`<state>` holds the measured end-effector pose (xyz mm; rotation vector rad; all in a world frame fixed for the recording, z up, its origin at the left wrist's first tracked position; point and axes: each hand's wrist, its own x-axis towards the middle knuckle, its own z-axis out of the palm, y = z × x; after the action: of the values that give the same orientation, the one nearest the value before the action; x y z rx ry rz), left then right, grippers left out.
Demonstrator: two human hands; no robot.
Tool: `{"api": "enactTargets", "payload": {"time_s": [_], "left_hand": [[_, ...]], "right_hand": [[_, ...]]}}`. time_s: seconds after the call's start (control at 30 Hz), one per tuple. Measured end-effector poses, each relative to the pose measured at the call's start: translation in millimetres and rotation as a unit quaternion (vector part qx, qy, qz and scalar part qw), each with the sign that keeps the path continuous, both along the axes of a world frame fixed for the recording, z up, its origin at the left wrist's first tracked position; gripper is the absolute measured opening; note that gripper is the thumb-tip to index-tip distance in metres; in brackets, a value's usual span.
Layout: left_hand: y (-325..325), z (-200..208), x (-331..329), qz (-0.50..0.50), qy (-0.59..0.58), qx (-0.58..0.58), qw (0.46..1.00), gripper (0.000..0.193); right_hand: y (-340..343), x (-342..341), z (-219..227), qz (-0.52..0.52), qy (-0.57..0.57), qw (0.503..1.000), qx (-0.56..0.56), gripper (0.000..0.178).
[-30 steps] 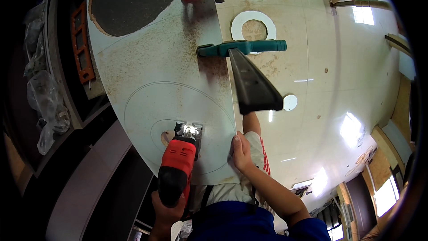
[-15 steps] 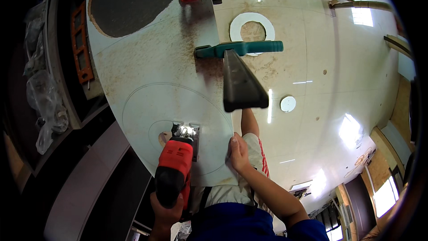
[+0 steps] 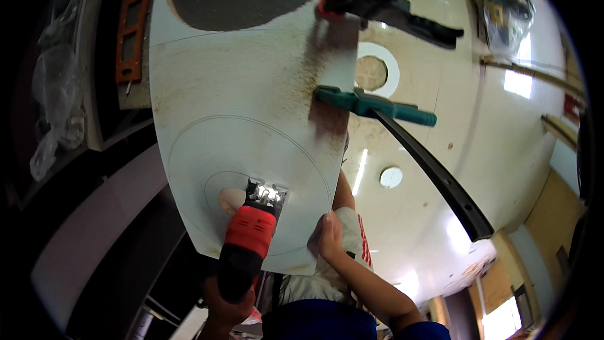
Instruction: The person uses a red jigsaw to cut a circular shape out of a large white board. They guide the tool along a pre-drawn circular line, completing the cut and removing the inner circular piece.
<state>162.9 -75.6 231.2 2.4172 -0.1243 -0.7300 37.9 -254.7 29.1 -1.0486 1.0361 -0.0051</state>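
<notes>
Where panel [image 3: 251,88] is clamped: green clamp [image 3: 371,106], black clamp [image 3: 390,9].

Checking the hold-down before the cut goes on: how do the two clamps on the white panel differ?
The black clamp with a red tip sits at the far edge of the pale sawdust-dusted panel, by the large round cut-out. The green-handled clamp with a long black bar sits nearer the person, its bar running toward the lower right. Both grip the panel's right edge.

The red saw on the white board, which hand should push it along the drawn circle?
Probably the left hand: it already grips the red saw at the small pencilled circle. The right hand presses the white board edge, steadying it.
</notes>
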Motion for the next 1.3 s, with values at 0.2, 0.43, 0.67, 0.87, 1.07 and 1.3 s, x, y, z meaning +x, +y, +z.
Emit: {"api": "enactTargets", "payload": {"time_s": [0.2, 0.43, 0.67, 0.87, 1.07, 1.3], "left_hand": [[-48.0, 7.1, 30.2, 0.011, 0.102, -0.052, 0.993, 0.017], [-1.7, -18.7, -32.1, 0.111, 0.131, -0.024, 0.985, 0.014], [-75.6, 8.9, 12.0, 0.129, 0.135, -0.082, 0.979, 0.026], [-75.8, 6.0, -20.2, 0.15, 0.02, -0.028, 0.988, 0.036], [-92.1, 12.0, -18.2, 0.259, 0.078, -0.064, 0.961, 0.032], [-103.9, 14.4, -11.7, 0.289, 0.071, -0.051, 0.953, 0.02]], "right_hand": [[-21.0, 14.3, 1.3, 0.022, -0.044, 0.999, -0.007, 0.055], [-54.8, 36.6, 4.7, 0.063, -0.028, 0.998, 0.0, 0.048], [-113.3, 73.8, 9.5, 0.135, -0.027, 0.99, 0.04, 0.041], [-148.8, 88.8, 25.0, 0.198, -0.046, 0.978, 0.044, 0.041], [-156.0, 99.6, 21.8, 0.221, -0.063, 0.972, 0.044, 0.047], [-156.9, 92.3, 8.4, 0.178, -0.024, 0.98, 0.089, 0.047]]}}
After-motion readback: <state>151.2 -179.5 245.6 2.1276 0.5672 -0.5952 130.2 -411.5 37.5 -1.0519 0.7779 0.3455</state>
